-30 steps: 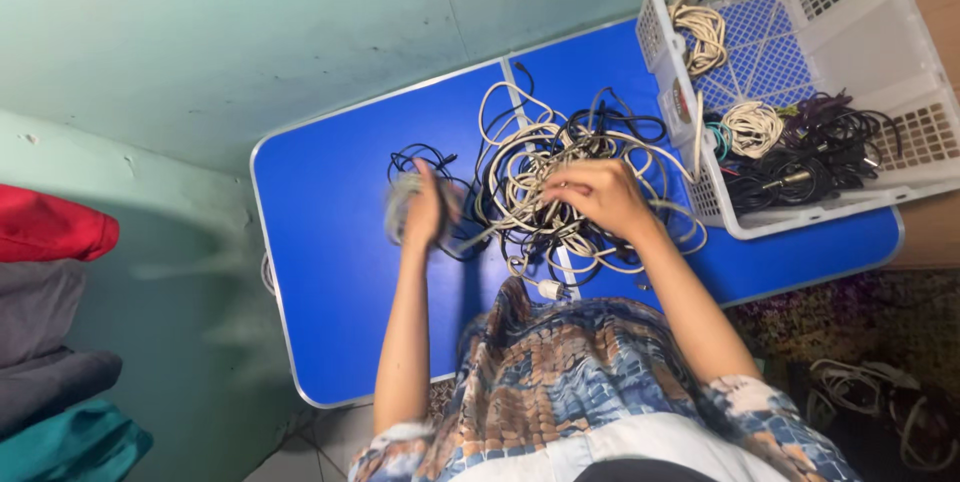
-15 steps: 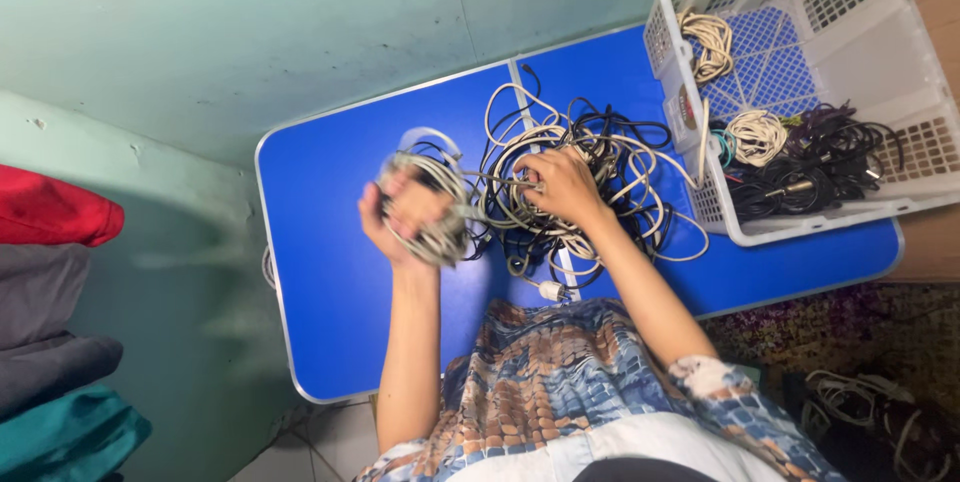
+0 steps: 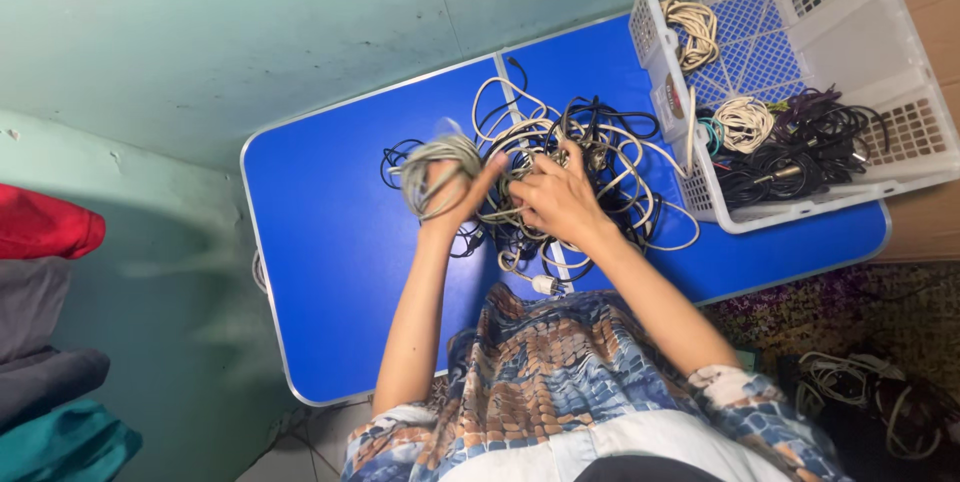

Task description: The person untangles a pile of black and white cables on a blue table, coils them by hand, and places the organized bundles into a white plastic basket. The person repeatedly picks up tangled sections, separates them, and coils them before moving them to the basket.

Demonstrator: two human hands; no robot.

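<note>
The left hand (image 3: 452, 194) is wrapped around a coil of grey cable (image 3: 432, 174), lifted above the middle of the blue table (image 3: 330, 272). The right hand (image 3: 555, 204) pinches its trailing strand in the tangle of cables (image 3: 580, 177) toward the far edge. Pulling could tighten knots or drag the tangle along.

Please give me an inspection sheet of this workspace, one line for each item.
Surface: blue folding table, against a green wall.
Job's things: grey cable coil wound around the left hand.
Clutter: tangled cable pile; white basket holding coiled cables.
Grips: left hand shut on the coil; right hand in the pile, grip unclear.
Cables: more cables on the floor.
Surroundings: folded clothes at the left.
</note>
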